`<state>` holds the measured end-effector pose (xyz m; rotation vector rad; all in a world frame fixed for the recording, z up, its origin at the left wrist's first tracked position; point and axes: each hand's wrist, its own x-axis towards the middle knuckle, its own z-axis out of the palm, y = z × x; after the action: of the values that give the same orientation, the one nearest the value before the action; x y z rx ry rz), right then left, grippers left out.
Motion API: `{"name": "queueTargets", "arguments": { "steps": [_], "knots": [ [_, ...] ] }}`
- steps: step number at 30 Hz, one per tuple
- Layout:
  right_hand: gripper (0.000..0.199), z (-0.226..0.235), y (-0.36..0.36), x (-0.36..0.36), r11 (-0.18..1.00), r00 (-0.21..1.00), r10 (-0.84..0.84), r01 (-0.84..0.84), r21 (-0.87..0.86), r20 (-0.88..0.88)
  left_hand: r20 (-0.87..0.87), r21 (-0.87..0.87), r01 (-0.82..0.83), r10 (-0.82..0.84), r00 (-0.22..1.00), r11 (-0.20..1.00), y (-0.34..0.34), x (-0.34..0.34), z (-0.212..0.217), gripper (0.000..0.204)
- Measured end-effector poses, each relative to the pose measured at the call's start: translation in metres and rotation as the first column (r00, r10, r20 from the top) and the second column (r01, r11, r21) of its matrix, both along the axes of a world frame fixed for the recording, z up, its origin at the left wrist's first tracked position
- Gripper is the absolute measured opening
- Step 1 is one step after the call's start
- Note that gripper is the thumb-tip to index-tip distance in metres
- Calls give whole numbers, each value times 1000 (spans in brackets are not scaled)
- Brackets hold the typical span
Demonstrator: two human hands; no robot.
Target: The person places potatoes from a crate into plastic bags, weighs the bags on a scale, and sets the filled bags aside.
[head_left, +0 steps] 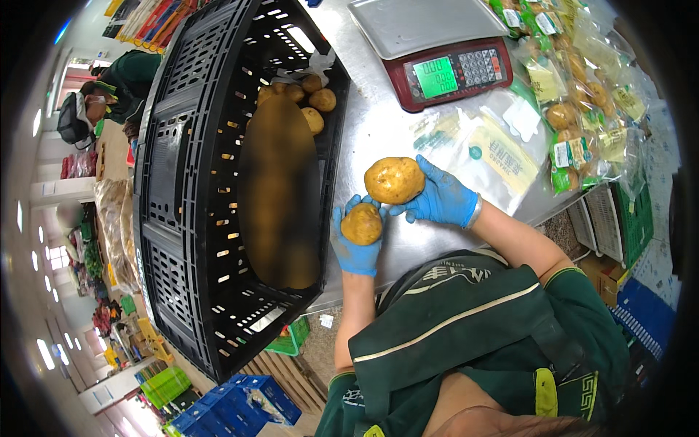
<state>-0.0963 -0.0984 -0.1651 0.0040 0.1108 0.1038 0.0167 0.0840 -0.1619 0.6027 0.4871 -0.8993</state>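
Observation:
My left hand (356, 244), in a blue glove, holds a smaller round potato (362, 223) in its curled fingers. Just above and to the right, my right hand (440, 193), gloved the same way, grips a larger yellow potato (395, 180) by its right side. Both potatoes are over the metal table, close to each other. Left of my hands stands a tall black slotted crate (186, 182) with more potatoes (313, 116) inside; a blurred patch hides much of its contents.
A dark red scale (455, 73) with a steel pan and lit green display stands at the back. Flat clear plastic bags (488, 149) lie right of my hands. Bagged potatoes (575, 146) fill the table's right side. Another person (127, 87) is beyond the crate.

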Motion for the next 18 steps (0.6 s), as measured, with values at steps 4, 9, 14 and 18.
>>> {"name": "queueTargets", "arguments": {
  "steps": [4, 9, 14, 18],
  "knots": [
    [62, 7, 17, -20, 752, 993, -113, 97, -652, 17, 44, -433, 235, -240, 970, 870, 7, 0, -23, 46],
    [66, 37, 29, -17, 698, 985, -171, 94, -710, -39, 98, -313, 486, -482, 871, 816, -2, -9, 15, 66],
    [62, 48, 32, -9, 374, 983, -182, 77, -924, 8, 160, -167, 477, -453, 877, 863, 3, -10, 30, 71],
    [56, 62, 37, -9, 172, 971, -239, 64, -983, 21, 185, -261, 473, -437, 880, 841, 8, -12, 33, 70]
  ]
}}
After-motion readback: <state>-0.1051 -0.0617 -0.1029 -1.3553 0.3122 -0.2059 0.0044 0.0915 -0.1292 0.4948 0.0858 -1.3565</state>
